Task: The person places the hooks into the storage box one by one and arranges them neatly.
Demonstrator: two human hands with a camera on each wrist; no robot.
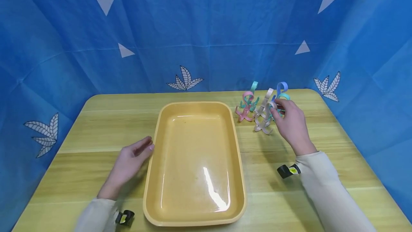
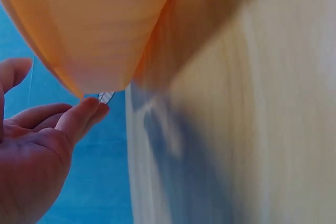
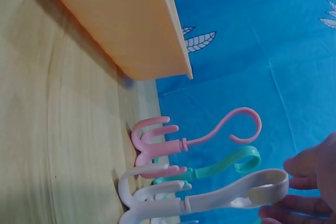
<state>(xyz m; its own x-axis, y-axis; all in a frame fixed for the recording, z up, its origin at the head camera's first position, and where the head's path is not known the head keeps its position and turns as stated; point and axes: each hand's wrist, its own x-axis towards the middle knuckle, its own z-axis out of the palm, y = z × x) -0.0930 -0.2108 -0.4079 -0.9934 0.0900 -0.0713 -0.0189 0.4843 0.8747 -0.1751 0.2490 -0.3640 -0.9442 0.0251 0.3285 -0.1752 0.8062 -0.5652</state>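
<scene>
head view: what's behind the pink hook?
Behind the pink hook: a green hook, its curled top and some prongs showing, then the blue curtain. Part of the green hook's stem is covered by the pink one, so can't be seen.

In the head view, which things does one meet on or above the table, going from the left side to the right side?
Left hand, yellow tray, pink hook, front white hook, right hand.
</scene>
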